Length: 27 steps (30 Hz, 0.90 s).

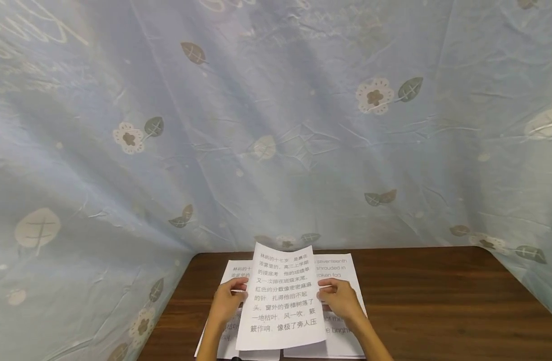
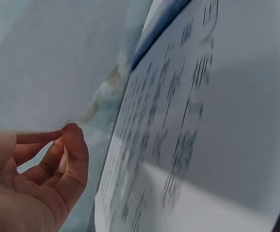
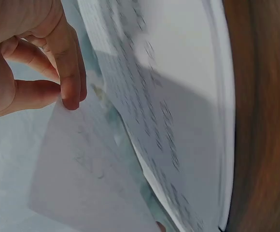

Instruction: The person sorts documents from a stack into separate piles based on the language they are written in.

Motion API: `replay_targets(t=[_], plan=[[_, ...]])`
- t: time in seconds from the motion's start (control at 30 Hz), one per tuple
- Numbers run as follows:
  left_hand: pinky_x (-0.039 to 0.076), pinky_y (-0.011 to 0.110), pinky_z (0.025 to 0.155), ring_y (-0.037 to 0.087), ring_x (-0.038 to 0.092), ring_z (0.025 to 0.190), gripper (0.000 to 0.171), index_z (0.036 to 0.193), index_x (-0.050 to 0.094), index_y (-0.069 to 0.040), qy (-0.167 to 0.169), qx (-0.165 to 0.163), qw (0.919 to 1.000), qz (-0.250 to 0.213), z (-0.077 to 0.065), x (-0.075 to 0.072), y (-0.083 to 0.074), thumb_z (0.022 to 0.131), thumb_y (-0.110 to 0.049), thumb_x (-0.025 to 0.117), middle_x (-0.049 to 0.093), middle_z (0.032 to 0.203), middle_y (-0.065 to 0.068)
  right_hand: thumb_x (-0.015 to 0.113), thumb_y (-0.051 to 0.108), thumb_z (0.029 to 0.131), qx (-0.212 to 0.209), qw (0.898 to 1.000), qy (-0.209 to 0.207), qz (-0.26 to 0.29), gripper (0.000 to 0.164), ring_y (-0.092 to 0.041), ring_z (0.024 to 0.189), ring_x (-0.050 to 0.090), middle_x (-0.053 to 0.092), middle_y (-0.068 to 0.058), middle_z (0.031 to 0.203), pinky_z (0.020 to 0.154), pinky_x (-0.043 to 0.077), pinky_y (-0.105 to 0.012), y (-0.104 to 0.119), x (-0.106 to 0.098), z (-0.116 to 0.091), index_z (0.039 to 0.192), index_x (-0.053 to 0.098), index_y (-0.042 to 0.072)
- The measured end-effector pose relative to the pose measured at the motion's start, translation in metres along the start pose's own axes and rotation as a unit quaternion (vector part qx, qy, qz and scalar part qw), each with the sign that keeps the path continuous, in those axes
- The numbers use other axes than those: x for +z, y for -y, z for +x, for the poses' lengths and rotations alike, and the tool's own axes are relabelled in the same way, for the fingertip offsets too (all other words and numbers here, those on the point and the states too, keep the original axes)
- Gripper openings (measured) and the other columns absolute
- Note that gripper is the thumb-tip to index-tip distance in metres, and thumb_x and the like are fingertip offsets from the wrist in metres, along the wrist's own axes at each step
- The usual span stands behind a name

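Observation:
A sheet of paper (image 1: 282,301) printed with large Chinese characters is held up between both hands, above the table. My left hand (image 1: 229,301) pinches its left edge, thumb against fingers, as the left wrist view shows at the sheet's edge (image 2: 58,63). On the opposite edge my right hand (image 1: 341,300) pinches the paper (image 3: 91,164) in the same manner. Underneath, partly covered, lie a left stack of Chinese-printed pages (image 1: 237,265) and a right stack of English-printed pages (image 1: 336,268), side by side.
The stacks lie on a dark brown wooden table (image 1: 420,296), whose surface extends to the right. A pale blue cloth (image 1: 303,175) with leaf and flower prints hangs behind the table and along its sides. A small black object (image 1: 236,358) shows at the bottom edge.

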<state>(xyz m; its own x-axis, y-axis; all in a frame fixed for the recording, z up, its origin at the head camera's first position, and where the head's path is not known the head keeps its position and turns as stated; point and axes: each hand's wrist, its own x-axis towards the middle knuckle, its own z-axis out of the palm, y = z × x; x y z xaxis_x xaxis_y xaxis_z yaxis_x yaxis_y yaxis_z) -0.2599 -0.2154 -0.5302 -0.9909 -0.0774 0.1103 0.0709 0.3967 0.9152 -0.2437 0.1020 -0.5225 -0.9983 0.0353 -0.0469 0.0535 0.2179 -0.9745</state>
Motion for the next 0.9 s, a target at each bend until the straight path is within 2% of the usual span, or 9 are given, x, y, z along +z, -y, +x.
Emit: replay_targets(t=[0.23,0.47,0.7,0.9], plan=[[0.059,0.026,0.067,0.021,0.066,0.087,0.038,0.13,0.071,0.006,-0.019,-0.019,0.9996,0.005,0.002,-0.031,0.016,0.092,0.008,0.066,0.071,0.112,0.02,0.071,0.002,0.09,-0.015,0.999,0.043,0.004,0.042,-0.018,0.086,0.072,0.072,-0.017,0.109,0.075,0.068,-0.036,-0.002,0.032,0.002,0.13,0.067,-0.009],[0.056,0.026,0.064,0.019,0.064,0.087,0.039,0.131,0.069,0.008,-0.022,-0.027,0.9993,0.017,0.001,-0.056,0.03,0.092,0.008,0.066,0.07,0.111,0.021,0.074,0.001,0.088,-0.01,0.998,0.059,0.014,0.043,-0.016,0.08,0.073,0.074,-0.013,0.104,0.071,0.067,-0.031,-0.001,0.061,0.001,0.13,0.068,-0.007],[0.057,0.026,0.065,0.018,0.066,0.089,0.038,0.131,0.069,0.007,-0.024,-0.038,0.9987,0.023,0.004,-0.073,0.041,0.093,0.008,0.066,0.072,0.112,0.02,0.075,0.001,0.087,-0.01,0.998,0.06,0.019,0.043,-0.016,0.076,0.074,0.075,-0.012,0.101,0.068,0.066,-0.031,0.001,0.08,0.0,0.129,0.069,-0.007],[0.057,0.028,0.066,0.019,0.068,0.09,0.038,0.131,0.069,0.007,-0.023,-0.043,0.9984,0.028,0.007,-0.078,0.044,0.093,0.008,0.067,0.073,0.115,0.02,0.076,0.001,0.087,-0.007,0.999,0.052,0.012,0.042,-0.015,0.074,0.073,0.075,-0.008,0.097,0.067,0.066,-0.03,0.001,0.091,0.001,0.128,0.07,-0.006]])
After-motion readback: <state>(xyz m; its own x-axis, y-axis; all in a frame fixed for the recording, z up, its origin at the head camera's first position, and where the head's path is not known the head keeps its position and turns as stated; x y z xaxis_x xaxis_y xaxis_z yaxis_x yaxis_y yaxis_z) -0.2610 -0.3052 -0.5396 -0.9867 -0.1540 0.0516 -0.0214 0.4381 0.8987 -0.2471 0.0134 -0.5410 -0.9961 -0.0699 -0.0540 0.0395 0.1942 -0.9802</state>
